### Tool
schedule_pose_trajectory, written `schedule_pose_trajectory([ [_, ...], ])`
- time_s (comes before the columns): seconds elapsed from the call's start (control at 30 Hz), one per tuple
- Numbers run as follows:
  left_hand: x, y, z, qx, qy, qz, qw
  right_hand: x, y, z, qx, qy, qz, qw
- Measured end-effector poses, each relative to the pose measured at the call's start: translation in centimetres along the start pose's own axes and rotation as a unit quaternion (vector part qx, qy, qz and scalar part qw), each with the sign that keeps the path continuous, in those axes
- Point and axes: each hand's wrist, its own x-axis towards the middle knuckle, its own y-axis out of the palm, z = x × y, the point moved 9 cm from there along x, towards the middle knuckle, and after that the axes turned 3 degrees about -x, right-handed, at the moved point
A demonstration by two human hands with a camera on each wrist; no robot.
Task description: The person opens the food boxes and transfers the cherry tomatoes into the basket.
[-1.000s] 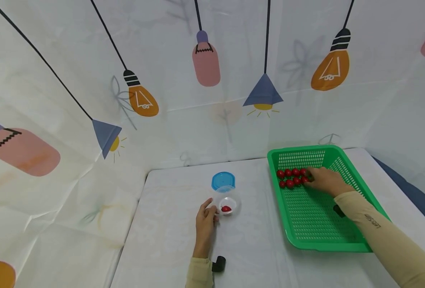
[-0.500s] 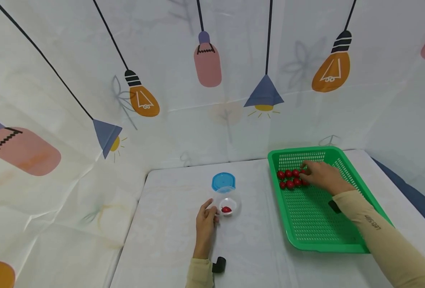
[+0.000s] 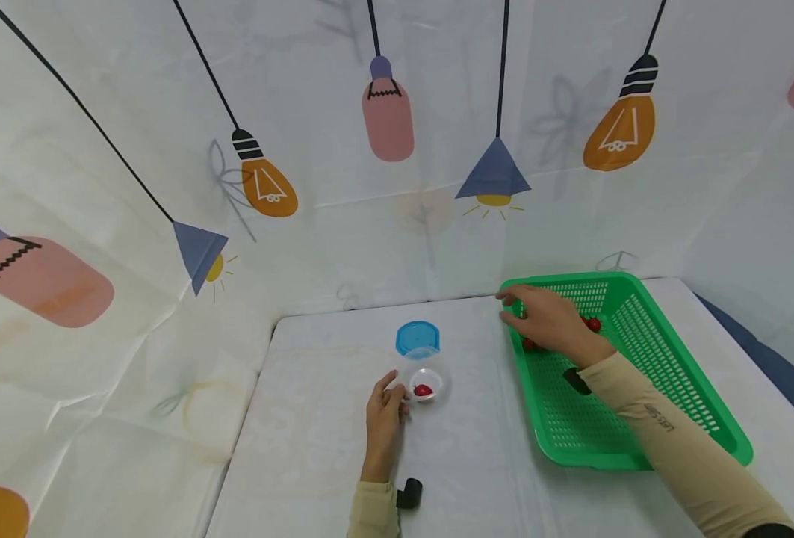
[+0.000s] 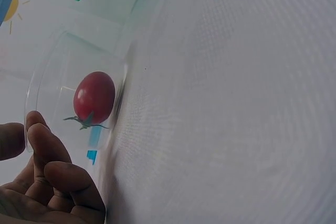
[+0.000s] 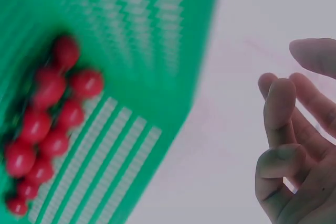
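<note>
My left hand (image 3: 385,418) pinches the rim of a clear plastic cup (image 3: 440,373) between thumb and fingers. Inside the cup lies one red cherry tomato (image 4: 94,97) with a green stem. A blue lid (image 3: 417,336) lies just behind the cup. Over the left rim of the green basket (image 3: 612,457) hovers my right hand (image 3: 551,321). Its fingers are loosely bent, and nothing shows between thumb and fingertips in the right wrist view. Several cherry tomatoes (image 5: 37,124) lie in two rows in the basket, mostly hidden by this hand in the head view.
A white cloth (image 3: 316,418) covers the table. Behind it hangs a pale sheet (image 3: 370,246) printed with lamps and bulbs. The basket takes up the table's right side, its raised walls around the tomatoes.
My right hand has risen from the tomatoes and moved left to the basket's left rim. My left hand and the cup have stayed in place.
</note>
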Motion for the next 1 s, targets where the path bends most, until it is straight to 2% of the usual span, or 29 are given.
schedule_pose_trajectory([
  [0.2,0.0,0.1,0.1,0.000,-0.004,0.002,1.0000,0.9,2.2,3.7,0.018,-0.018,0.031,0.9992],
  [0.43,-0.1,0.1,0.0,-0.007,-0.005,0.002,1.0000,1.6,5.4,7.9,0.020,-0.066,0.089,0.9937],
  [0.57,1.0,-0.1,2.0,-0.008,-0.002,-0.010,0.9999,1.8,6.8,9.9,0.028,-0.092,0.113,0.9890],
  [0.67,1.8,-0.3,3.5,-0.007,0.003,-0.021,0.9998,1.8,7.8,11.1,0.031,-0.107,0.125,0.9859],
  [0.83,1.8,-0.3,3.5,-0.004,0.009,-0.024,0.9997,1.7,9.5,12.2,0.032,-0.115,0.149,0.9816],
  [1.0,1.8,-0.3,3.5,-0.003,0.005,-0.024,0.9997,1.4,12.1,12.4,0.020,-0.095,0.211,0.9727],
])
